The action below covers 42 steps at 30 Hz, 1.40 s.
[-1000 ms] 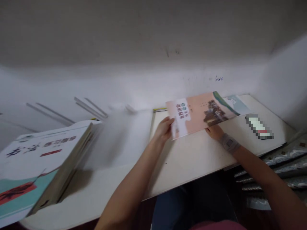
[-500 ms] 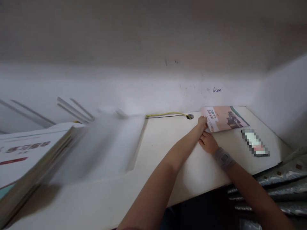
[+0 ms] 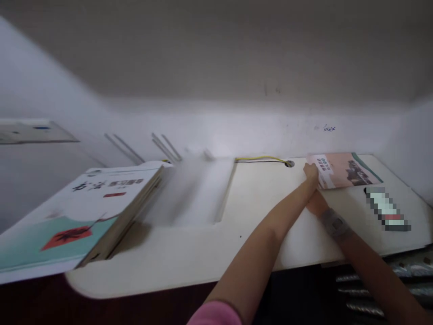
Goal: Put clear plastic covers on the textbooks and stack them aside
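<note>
A pink book (image 3: pixel 333 174) with a green strip and a dark picture on its cover lies at the right of the white desk (image 3: pixel 257 203). My left hand (image 3: pixel 311 174) is closed at the book's left edge and looks to be gripping it. Below it, my right hand (image 3: pixel 318 204) rests by the book's lower left corner, with a grey band on the wrist. The left forearm crosses in front of it and hides most of its fingers.
A thick stack of books (image 3: pixel 101 212) stands at the left, a blurred white sheet (image 3: pixel 192 194) beside it. A phone with a pixelated screen (image 3: pixel 385 207) lies right of the pink book. A yellow cable (image 3: pixel 260 158) runs into a round hole (image 3: pixel 289 164) along the wall.
The view has swung left, so everything sits further right, and the left book stack and a wall socket strip show more fully. Both hands stay by the pink book.
</note>
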Tool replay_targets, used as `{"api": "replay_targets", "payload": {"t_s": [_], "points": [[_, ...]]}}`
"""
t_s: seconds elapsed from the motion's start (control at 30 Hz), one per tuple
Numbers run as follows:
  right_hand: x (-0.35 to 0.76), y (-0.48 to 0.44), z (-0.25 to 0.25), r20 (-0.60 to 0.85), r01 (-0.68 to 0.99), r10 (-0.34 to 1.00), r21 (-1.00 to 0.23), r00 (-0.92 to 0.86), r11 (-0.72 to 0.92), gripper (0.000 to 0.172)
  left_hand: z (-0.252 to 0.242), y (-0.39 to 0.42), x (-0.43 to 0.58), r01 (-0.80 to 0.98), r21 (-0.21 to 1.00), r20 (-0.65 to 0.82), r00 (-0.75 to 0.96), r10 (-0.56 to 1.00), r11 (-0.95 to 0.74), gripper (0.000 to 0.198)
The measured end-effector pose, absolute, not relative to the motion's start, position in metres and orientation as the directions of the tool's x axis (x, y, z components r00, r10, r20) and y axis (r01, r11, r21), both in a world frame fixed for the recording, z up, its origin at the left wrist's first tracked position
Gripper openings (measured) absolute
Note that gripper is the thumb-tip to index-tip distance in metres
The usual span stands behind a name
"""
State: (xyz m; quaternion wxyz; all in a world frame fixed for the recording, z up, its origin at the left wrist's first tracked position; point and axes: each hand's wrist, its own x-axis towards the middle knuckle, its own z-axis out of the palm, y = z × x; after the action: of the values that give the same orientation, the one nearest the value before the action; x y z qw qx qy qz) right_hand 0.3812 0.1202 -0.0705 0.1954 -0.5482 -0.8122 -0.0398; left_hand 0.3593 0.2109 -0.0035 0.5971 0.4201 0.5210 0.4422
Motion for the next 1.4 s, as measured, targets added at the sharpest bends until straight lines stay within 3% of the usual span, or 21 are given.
{"api": "replay_targets", "payload": {"t_s": [0.17, 0.33, 0.4, 0.5, 0.6, 0.77, 1.0, 1.07, 1.17, 1.23, 1.3, 1.4], "points": [[0.387, 0.120, -0.070, 0.407, 0.891, 0.849, -0.154, -0.337, 0.428, 0.032, 0.012, 0.202, 0.293, 0.241, 0.969, 0.026, 0.115, 0.993, -0.053, 0.031], [0.388, 0.118, -0.071, 0.441, 0.887, 0.833, -0.152, -0.334, 0.436, 0.036, 0.024, 0.169, 0.166, 0.553, 0.755, 0.208, 0.306, 0.929, -0.352, 0.025], [0.387, 0.117, -0.071, 0.444, 0.888, 0.833, -0.153, -0.330, 0.434, 0.037, 0.025, 0.152, 0.111, 0.706, 0.630, 0.205, 0.252, 0.946, -0.324, 0.031], [0.388, 0.116, -0.071, 0.445, 0.886, 0.834, -0.164, -0.326, 0.434, 0.037, 0.019, 0.134, 0.041, 0.883, 0.449, 0.161, 0.076, 0.984, -0.141, 0.041], [0.389, 0.116, -0.073, 0.442, 0.884, 0.837, -0.175, -0.323, 0.434, 0.038, 0.011, 0.127, -0.003, 0.949, 0.314, 0.070, -0.026, 0.997, 0.003, 0.035], [0.396, 0.118, -0.078, 0.429, 0.883, 0.844, -0.186, -0.321, 0.430, 0.038, 0.007, 0.124, -0.027, 0.976, 0.217, -0.040, -0.029, 0.999, 0.037, 0.026], [0.368, 0.101, -0.056, 0.489, 0.853, 0.834, -0.291, -0.256, 0.432, 0.042, 0.036, 0.110, -0.017, 0.953, 0.287, 0.061, -0.116, 0.991, 0.094, 0.031], [0.327, 0.082, -0.047, 0.518, 0.797, 0.825, -0.388, -0.226, 0.462, 0.052, 0.046, 0.104, 0.003, 0.937, 0.346, 0.094, -0.090, 0.991, 0.053, 0.029], [0.251, 0.051, -0.039, 0.529, 0.660, 0.840, -0.588, -0.123, 0.467, 0.082, 0.064, 0.087, 0.045, 0.892, 0.447, 0.153, -0.004, 0.988, -0.065, 0.027], [0.211, 0.035, -0.036, 0.520, 0.568, 0.853, -0.688, -0.048, 0.451, 0.090, 0.080, 0.070, 0.071, 0.786, 0.583, 0.250, 0.066, 0.966, -0.205, 0.028], [0.192, 0.027, -0.030, 0.528, 0.526, 0.848, -0.731, 0.034, 0.434, 0.083, 0.100, 0.048, 0.086, 0.608, 0.706, 0.380, 0.109, 0.919, -0.364, 0.027], [0.206, 0.020, -0.011, 0.615, 0.605, 0.775, -0.675, 0.147, 0.422, 0.065, 0.129, 0.014, 0.080, 0.394, 0.768, 0.519, 0.079, 0.851, -0.504, 0.024]]}}
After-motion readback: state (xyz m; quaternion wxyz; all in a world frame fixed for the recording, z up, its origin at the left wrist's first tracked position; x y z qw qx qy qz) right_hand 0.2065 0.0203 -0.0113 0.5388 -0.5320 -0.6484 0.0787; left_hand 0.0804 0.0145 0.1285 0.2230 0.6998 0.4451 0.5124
